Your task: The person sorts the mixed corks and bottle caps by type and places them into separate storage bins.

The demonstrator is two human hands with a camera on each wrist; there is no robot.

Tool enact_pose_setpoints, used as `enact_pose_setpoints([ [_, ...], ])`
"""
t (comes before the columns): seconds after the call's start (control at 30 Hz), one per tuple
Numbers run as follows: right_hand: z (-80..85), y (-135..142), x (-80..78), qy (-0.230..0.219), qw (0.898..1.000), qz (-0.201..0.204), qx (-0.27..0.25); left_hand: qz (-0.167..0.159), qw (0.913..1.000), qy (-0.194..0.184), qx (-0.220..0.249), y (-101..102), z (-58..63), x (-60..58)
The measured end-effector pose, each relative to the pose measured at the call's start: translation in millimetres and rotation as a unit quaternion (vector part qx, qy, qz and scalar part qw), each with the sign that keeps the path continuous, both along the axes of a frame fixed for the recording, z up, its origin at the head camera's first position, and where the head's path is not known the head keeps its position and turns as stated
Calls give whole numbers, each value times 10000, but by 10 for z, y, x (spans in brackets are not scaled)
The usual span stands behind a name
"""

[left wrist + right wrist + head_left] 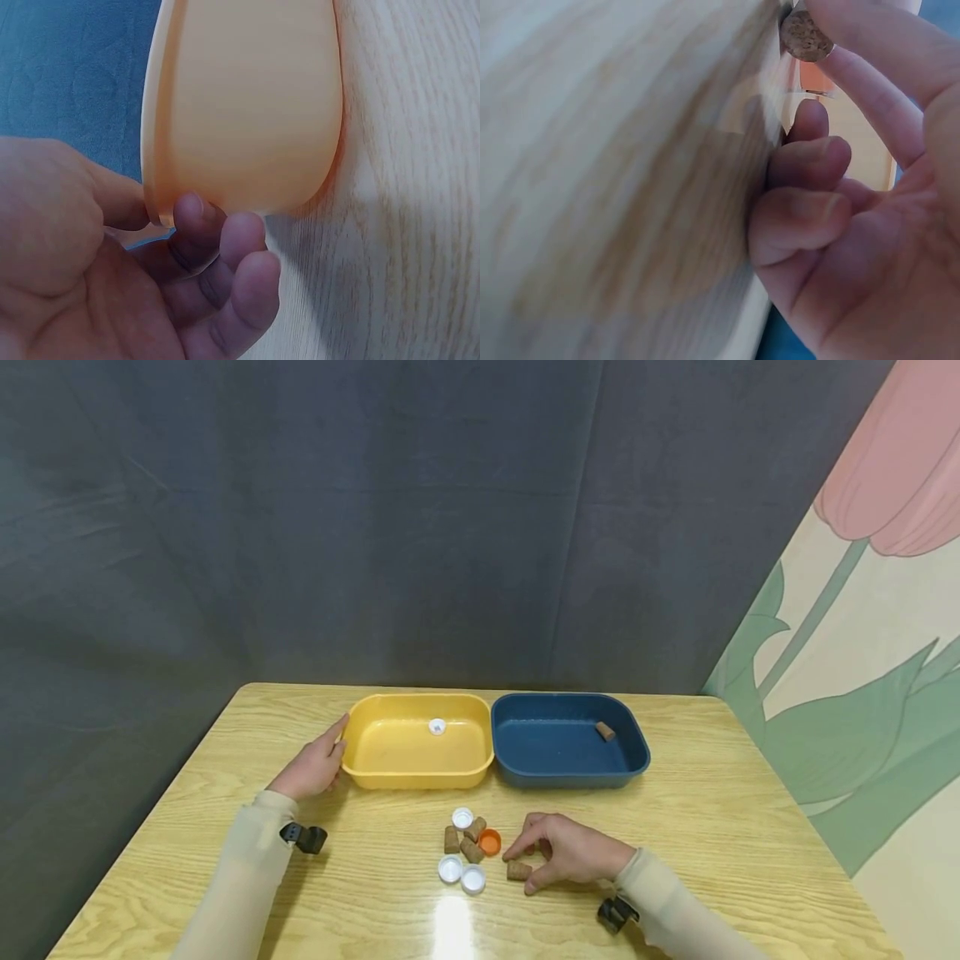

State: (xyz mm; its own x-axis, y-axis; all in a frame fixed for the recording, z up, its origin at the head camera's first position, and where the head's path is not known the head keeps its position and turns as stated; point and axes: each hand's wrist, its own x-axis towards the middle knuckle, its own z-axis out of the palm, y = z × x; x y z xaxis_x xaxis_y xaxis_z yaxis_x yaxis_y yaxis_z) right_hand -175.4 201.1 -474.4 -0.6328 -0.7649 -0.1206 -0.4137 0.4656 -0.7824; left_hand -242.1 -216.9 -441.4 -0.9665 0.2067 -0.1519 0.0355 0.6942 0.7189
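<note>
My left hand holds the left end of a yellow plastic bin. In the left wrist view its thumb and fingers pinch the bin's rim. The thumb and index finger of my right hand stand on either side of a cork on the table; whether both press on it is hard to tell. The right wrist view shows that cork's round end close to the thumb. Left of this hand lie an orange cap, several more corks and white caps, among them one white cap.
A navy bin stands against the yellow bin's right side, with one cork inside. One white cap lies in the yellow bin. Behind the wooden table hangs a dark curtain.
</note>
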Motion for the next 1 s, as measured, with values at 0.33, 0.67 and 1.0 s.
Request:
enact_pose_setpoints([
  [0.33, -14, -45, 26, 41, 9999, -64, 81, 18, 10000, -63, -51, 3, 3, 38],
  [0.67, 27, -73, 55, 243, 9996, 12, 146, 40, 9999, 101, -20, 20, -6, 60],
  [1.0, 2, -70, 43, 217, 9997, -80, 91, 33, 9997, 230, -93, 34, -50, 26],
])
